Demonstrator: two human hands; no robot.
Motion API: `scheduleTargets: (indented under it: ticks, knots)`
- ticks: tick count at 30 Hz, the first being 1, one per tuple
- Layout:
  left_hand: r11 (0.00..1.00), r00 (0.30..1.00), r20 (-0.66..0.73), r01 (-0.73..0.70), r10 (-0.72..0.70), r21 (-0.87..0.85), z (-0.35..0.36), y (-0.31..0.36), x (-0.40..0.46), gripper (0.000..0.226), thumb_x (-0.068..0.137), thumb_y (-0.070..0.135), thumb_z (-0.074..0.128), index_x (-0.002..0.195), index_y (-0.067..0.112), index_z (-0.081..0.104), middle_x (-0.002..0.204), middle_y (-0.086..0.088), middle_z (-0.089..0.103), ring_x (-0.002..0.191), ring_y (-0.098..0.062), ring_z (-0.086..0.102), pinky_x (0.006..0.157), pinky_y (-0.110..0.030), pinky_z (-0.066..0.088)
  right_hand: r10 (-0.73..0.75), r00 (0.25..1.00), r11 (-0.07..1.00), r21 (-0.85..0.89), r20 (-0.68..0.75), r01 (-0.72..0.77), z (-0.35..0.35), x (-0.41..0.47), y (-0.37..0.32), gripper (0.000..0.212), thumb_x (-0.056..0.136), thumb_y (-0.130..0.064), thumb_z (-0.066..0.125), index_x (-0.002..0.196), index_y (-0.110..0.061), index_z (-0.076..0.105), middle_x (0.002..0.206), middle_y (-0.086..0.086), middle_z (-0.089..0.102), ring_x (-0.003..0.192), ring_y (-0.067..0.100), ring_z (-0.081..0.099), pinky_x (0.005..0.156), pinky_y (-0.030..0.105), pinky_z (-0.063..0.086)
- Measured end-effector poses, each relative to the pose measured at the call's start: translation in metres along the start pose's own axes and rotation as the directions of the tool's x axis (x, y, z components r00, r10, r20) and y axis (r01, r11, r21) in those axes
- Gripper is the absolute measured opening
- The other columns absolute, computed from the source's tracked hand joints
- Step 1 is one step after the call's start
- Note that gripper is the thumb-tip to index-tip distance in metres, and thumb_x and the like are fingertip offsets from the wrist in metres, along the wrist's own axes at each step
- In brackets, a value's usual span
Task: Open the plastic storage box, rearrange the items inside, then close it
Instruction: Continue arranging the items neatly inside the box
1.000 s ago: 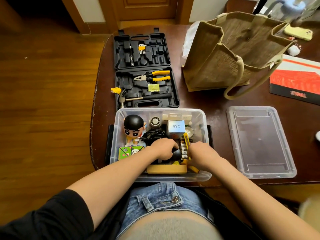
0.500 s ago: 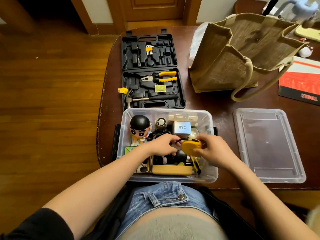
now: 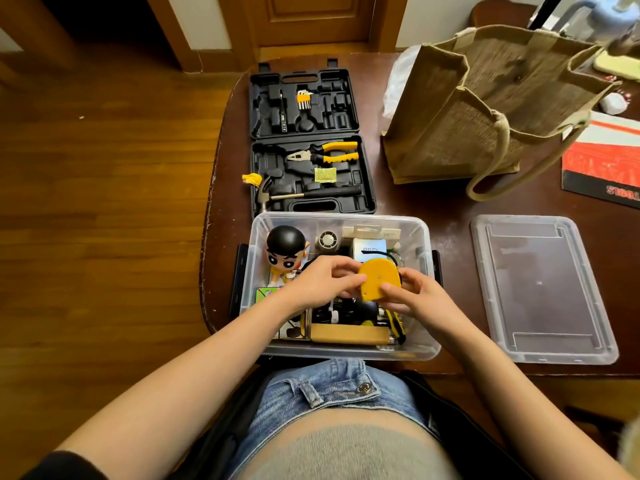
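The clear plastic storage box (image 3: 424, 244) stands open at the table's near edge, full of small items: a black-haired cartoon figure (image 3: 285, 252), a small fan (image 3: 327, 241), a white packet (image 3: 370, 249), a wooden block (image 3: 348, 333) and a yellow-black cutter (image 3: 396, 323). Above the box, both hands hold a yellow tape measure (image 3: 377, 278). My left hand (image 3: 323, 282) pinches its left side. My right hand (image 3: 412, 294) grips its lower right edge. The box's clear lid (image 3: 540, 292) lies flat on the table to the right.
An open black tool case (image 3: 311, 147) with pliers, hex keys and a hammer lies just behind the box. A jute tote bag (image 3: 485, 105) stands at the back right. A red-and-black booklet (image 3: 602, 164) lies at the far right. Wooden floor is to the left.
Both hands came up out of the box's contents. The yellow tape measure was lifted from inside and is now held higher above the box, its flat side turned up.
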State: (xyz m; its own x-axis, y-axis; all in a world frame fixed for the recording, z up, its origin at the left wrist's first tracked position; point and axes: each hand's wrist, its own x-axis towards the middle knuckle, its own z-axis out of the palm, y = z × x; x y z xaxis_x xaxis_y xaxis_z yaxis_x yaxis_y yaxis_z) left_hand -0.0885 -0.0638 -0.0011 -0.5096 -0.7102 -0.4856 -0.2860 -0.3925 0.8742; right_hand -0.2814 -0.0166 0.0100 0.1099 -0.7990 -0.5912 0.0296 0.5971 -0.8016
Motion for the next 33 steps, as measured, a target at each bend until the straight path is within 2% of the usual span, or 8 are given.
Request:
scheduleTargets:
  ticks: [4, 8, 11, 15, 19, 24, 28, 33]
  knots:
    - [0.993, 1.000, 0.018, -0.020, 0.018, 0.120, -0.002, 0.000, -0.001, 0.015, 0.094, 0.019, 0.057, 0.108, 0.024, 0.060, 0.093, -0.003, 0.064, 0.087, -0.023, 0.067, 0.079, -0.031, 0.058, -0.165, 0.986, 0.868, -0.473, 0.007, 0.148, -0.007, 0.003, -0.008, 0.034, 0.081, -0.020, 0.072, 0.111, -0.025, 0.058, 0.100, -0.006, 0.067, 0.088, 0.006, 0.066, 0.077, 0.020, 0.053]
    - [0.966, 0.997, -0.015, -0.063, 0.069, 0.251, 0.004, -0.004, 0.004, 0.020, 0.089, 0.017, 0.065, 0.104, 0.029, 0.060, 0.095, 0.002, 0.059, 0.074, -0.009, 0.062, 0.069, -0.020, 0.055, -0.257, 0.958, 0.429, -0.873, 0.129, 0.232, -0.003, 0.007, -0.011, 0.030, 0.081, -0.030, 0.071, 0.110, -0.027, 0.062, 0.096, -0.010, 0.066, 0.085, 0.011, 0.061, 0.075, 0.029, 0.050]
    - [0.949, 0.996, -0.069, -0.022, 0.047, 0.315, 0.007, -0.012, 0.011, 0.024, 0.087, 0.012, 0.066, 0.108, 0.023, 0.064, 0.104, -0.001, 0.061, 0.092, -0.014, 0.063, 0.083, -0.025, 0.053, -0.385, 0.920, 0.245, -0.952, 0.078, 0.184, -0.001, 0.013, -0.007, 0.014, 0.086, -0.027, 0.063, 0.100, -0.023, 0.065, 0.086, -0.004, 0.068, 0.077, 0.019, 0.063, 0.063, 0.031, 0.049]
    - [0.838, 0.996, -0.094, 0.057, -0.006, 0.543, 0.004, -0.020, 0.014, 0.030, 0.094, 0.016, 0.054, 0.123, 0.020, 0.061, 0.122, -0.003, 0.061, 0.109, -0.014, 0.058, 0.094, -0.027, 0.047, -0.418, 0.908, 0.253, -0.962, -0.013, 0.103, 0.002, 0.023, -0.001, 0.013, 0.091, -0.020, 0.054, 0.092, -0.018, 0.067, 0.083, 0.002, 0.069, 0.072, 0.023, 0.062, 0.058, 0.031, 0.046]
    - [0.569, 0.997, -0.021, 0.059, -0.072, 0.820, 0.007, -0.019, 0.018, 0.031, 0.095, 0.012, 0.047, 0.123, 0.015, 0.061, 0.127, -0.005, 0.059, 0.115, -0.022, 0.055, 0.092, -0.033, 0.047, -0.369, 0.929, 0.183, -0.979, 0.015, 0.088, 0.012, 0.033, 0.007, 0.012, 0.090, -0.016, 0.053, 0.093, -0.017, 0.065, 0.091, 0.002, 0.068, 0.081, 0.022, 0.064, 0.063, 0.030, 0.045]
    - [0.227, 0.980, 0.000, 0.047, -0.200, 0.973, 0.011, -0.017, 0.018, 0.015, 0.089, 0.003, 0.048, 0.077, 0.011, 0.044, 0.100, -0.014, 0.061, 0.086, -0.029, 0.053, 0.063, -0.035, 0.040, -0.321, 0.947, 0.129, -0.990, 0.016, 0.061, 0.017, 0.044, 0.011, 0.010, 0.090, -0.015, 0.051, 0.092, -0.015, 0.061, 0.093, 0.004, 0.067, 0.082, 0.025, 0.063, 0.064, 0.033, 0.047]
    - [0.205, 0.972, 0.015, 0.035, -0.235, 0.978, 0.007, -0.018, 0.021, 0.018, 0.091, 0.007, 0.048, 0.103, 0.005, 0.062, 0.105, -0.010, 0.061, 0.098, -0.029, 0.058, 0.068, -0.035, 0.045, -0.332, 0.941, 0.133, -0.985, 0.058, 0.108, 0.020, 0.047, 0.013, 0.013, 0.091, -0.018, 0.051, 0.097, -0.014, 0.062, 0.098, 0.003, 0.066, 0.086, 0.024, 0.062, 0.066, 0.033, 0.046]
    - [0.245, 0.972, 0.087, -0.031, -0.219, 0.969, 0.004, -0.021, 0.023, 0.039, 0.093, 0.008, 0.047, 0.131, 0.017, 0.054, 0.127, -0.007, 0.054, 0.115, -0.028, 0.052, 0.079, -0.037, 0.045, -0.430, 0.903, 0.275, -0.950, 0.014, 0.145, 0.007, 0.033, 0.006, 0.013, 0.091, -0.019, 0.057, 0.101, -0.014, 0.062, 0.097, 0.003, 0.067, 0.082, 0.025, 0.063, 0.063, 0.033, 0.044]
